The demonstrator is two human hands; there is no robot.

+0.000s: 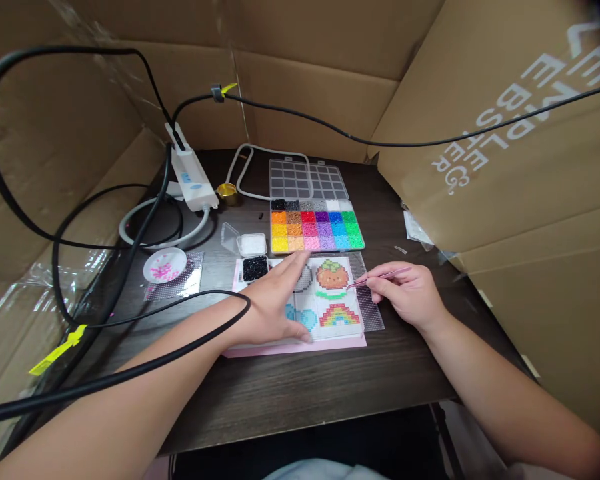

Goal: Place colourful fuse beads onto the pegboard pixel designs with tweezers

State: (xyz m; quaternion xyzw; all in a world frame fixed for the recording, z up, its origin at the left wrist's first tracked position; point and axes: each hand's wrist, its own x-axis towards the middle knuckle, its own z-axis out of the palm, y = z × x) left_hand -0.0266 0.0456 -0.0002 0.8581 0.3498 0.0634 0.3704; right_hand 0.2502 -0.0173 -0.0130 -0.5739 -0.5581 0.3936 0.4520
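Pink tweezers [387, 274] are pinched in my right hand [405, 293]. Their tip is at a row of green beads [331, 295] below an orange fruit-like bead picture with a green top [333, 274]. My left hand [275, 300] lies with fingers stretched across the left part of the pattern sheet [275, 341] and covers some of its pictures. A rainbow bead picture [341, 315] and a light blue one [305, 319] show beside it. A clear pegboard [374, 312] sticks out at the sheet's right.
An open bead box [317, 230] with many colours stands behind the sheet. Small boxes hold white beads [253, 244] and black beads [255, 268]. At left are a white dish [165, 266] with pink beads and a power strip [195, 177]. A black cable [180, 350] crosses over my left forearm.
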